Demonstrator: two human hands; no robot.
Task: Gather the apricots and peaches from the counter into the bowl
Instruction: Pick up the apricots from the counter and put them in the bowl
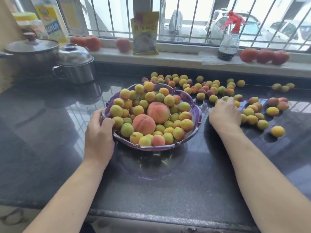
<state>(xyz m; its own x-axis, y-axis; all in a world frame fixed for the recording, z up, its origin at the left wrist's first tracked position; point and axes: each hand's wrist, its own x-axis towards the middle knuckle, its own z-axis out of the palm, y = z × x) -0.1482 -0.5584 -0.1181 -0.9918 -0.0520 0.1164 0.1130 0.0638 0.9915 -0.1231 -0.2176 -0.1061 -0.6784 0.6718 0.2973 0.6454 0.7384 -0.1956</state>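
Note:
A purple scalloped bowl stands mid-counter, heaped with several small yellow-green apricots and two large pink peaches. My left hand grips the bowl's left rim, thumb over the edge beside the fruit. My right hand lies to the right of the bowl with fingers curled over apricots on the counter; a greenish apricot shows at its fingertips. Several loose apricots are scattered behind and to the right of the bowl.
A steel pot and a lidded steel mug stand at the back left. On the windowsill sit tomatoes, a yellow packet, a spray bottle and an oil bottle. The dark counter's front edge runs below my forearms.

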